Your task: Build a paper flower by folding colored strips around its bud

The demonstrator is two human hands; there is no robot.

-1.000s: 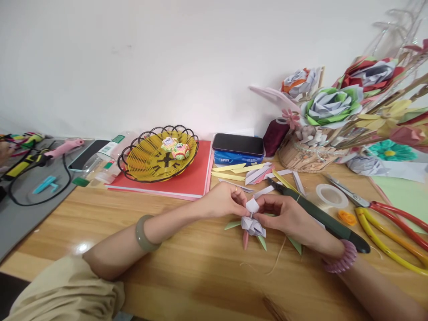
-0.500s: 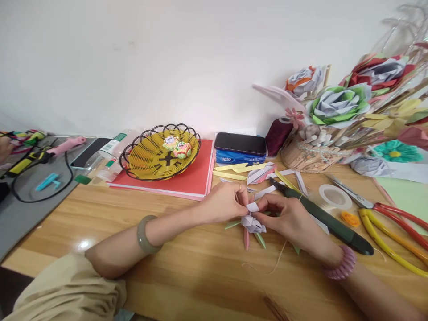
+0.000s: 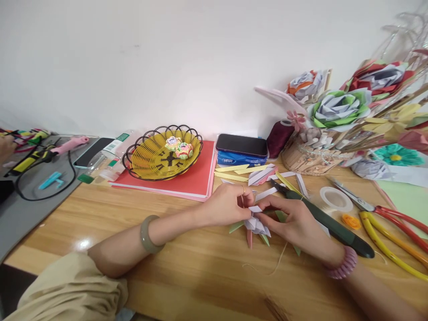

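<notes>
Both of my hands meet over the front middle of the table, closed on a folded paper ball (image 3: 257,226) in pale lilac-white, with pink and green strips sticking out around it. My left hand (image 3: 230,204), fingers bent, pinches at its upper left side. From the right, my right hand (image 3: 294,220) grips it between thumb and fingers, near a small white paper end that stands up between the two hands. The fingertips partly cover the folds. A thin thread (image 3: 276,266) lies on the wood just below.
Loose paper strips (image 3: 232,176) lie behind my hands. Right of them are a dark green craft tool (image 3: 341,227), a tape roll (image 3: 336,199), scissors (image 3: 394,211) and yellow-handled pliers (image 3: 377,240). A yellow basket (image 3: 147,160) sits on red paper. Another person's hand (image 3: 6,147) shows far left.
The view has shifted slightly. My hands stay at the paper ball; its upright white end looks lower and more covered by my fingers.
</notes>
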